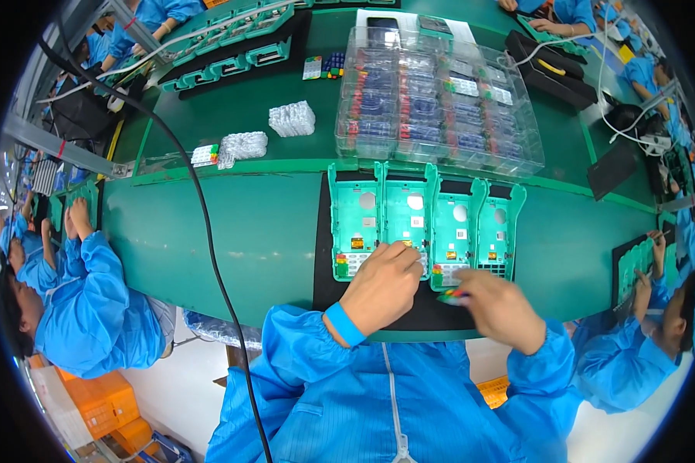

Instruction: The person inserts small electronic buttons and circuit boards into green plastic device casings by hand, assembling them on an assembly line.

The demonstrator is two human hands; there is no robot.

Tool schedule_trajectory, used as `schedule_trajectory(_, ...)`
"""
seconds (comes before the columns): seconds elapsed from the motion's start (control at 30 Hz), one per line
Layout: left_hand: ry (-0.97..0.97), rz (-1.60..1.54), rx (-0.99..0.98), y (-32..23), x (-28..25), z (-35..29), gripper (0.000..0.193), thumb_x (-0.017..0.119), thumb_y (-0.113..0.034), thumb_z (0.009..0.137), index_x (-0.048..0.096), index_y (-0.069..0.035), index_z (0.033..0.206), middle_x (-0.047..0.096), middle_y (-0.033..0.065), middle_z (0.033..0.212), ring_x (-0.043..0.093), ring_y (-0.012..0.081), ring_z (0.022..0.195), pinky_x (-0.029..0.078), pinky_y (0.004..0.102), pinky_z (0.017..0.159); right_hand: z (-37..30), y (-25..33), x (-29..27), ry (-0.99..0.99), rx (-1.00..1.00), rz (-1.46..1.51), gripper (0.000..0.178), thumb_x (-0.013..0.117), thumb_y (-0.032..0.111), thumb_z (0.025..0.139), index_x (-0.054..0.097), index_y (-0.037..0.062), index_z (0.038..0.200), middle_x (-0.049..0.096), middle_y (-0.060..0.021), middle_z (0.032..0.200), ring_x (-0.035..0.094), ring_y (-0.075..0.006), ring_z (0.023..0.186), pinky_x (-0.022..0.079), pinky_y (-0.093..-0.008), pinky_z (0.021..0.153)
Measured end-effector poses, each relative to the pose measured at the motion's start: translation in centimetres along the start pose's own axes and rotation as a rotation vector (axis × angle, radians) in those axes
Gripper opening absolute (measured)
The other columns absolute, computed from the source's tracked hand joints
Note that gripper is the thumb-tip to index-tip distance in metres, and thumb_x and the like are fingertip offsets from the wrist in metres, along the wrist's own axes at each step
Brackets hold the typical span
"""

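Left hand [382, 284] over green housing [406, 224], fingers hidden; right hand [498, 305] pinching blurred keypad [452, 295]

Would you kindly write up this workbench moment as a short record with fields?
Setting: long green workbench, co-workers in blue coats on both sides
Work area: black mat with four green device shells in a row
Left hand: fingertips pressing on the lower part of the second shell
Right hand: holds a small multicoloured keypad piece near the third shell
Behind the shells: stacked clear plastic trays of parts
Left of the trays: two small clear wrapped bundles
Cable: black, crossing the bench from upper left
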State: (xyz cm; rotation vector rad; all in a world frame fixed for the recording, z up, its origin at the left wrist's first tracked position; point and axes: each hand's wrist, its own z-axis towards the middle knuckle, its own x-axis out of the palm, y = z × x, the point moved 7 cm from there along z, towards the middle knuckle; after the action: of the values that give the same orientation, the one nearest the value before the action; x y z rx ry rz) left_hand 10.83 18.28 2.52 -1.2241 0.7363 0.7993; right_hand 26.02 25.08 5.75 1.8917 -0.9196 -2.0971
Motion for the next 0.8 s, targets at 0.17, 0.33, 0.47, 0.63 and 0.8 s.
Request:
schedule_trajectory(0.17,-0.118,-0.086,0.141,-3.1,0.4,0.8,0.025,0.067,0.000,0.079,0.076,-0.001,0.102,0.071,0.0105,0.115,0.065,0.0276,0.108,0.053,0.0397,0.094,-2.4,-3.7,-4.7,-0.195,0.283,0.045,0.033,0.066,-0.009,0.086,0.069,-0.0049,0.119,0.063,-0.0184,0.099,0.063,-0.0375,0.091,0.053,-0.0449,0.079)
schedule_trajectory(0.33,0.181,0.060,0.124,-4.5,3.4,2.1,0.022,0.067,-0.006,0.082,0.074,0.001,0.102,0.071,0.0125,0.122,0.065,0.0260,0.110,0.052,0.0391,0.096,-2.2,-3.9,-2.1,-0.175,0.210,-0.312,0.048,0.068,-0.007,0.084,0.069,-0.0002,0.131,0.061,-0.0154,0.106,0.058,-0.0343,0.101,0.050,-0.0414,0.087)
schedule_trajectory(0.47,0.147,0.085,0.161,-4.8,3.3,1.9,0.023,0.067,-0.006,0.082,0.074,0.001,0.102,0.070,0.0118,0.123,0.065,0.0238,0.111,0.050,0.0370,0.095,-3.4,-4.0,-1.8,-0.186,0.220,-0.288,0.052,0.068,-0.009,0.081,0.068,0.0011,0.132,0.061,-0.0161,0.116,0.060,-0.0351,0.107,0.053,-0.0428,0.090)
schedule_trajectory(0.63,0.151,0.089,0.142,-4.2,3.9,1.5,0.025,0.067,-0.006,0.082,0.075,0.001,0.105,0.070,0.0115,0.124,0.065,0.0245,0.111,0.049,0.0367,0.095,-4.1,-3.1,-3.0,-0.295,0.215,-0.138,0.051,0.063,-0.015,0.075,0.072,0.0012,0.122,0.063,-0.0172,0.118,0.065,-0.0358,0.105,0.056,-0.0440,0.088)
schedule_trajectory(0.8,-0.074,-0.198,0.164,-3.6,1.3,0.3,0.026,0.070,-0.004,0.084,0.074,-0.004,0.109,0.070,0.0112,0.115,0.065,0.0300,0.107,0.050,0.0411,0.094,-3.0,-4.1,-1.7,-0.129,0.153,-0.122,0.024,0.067,-0.011,0.080,0.071,-0.0004,0.102,0.065,-0.0169,0.104,0.064,-0.0378,0.096,0.054,-0.0459,0.082)
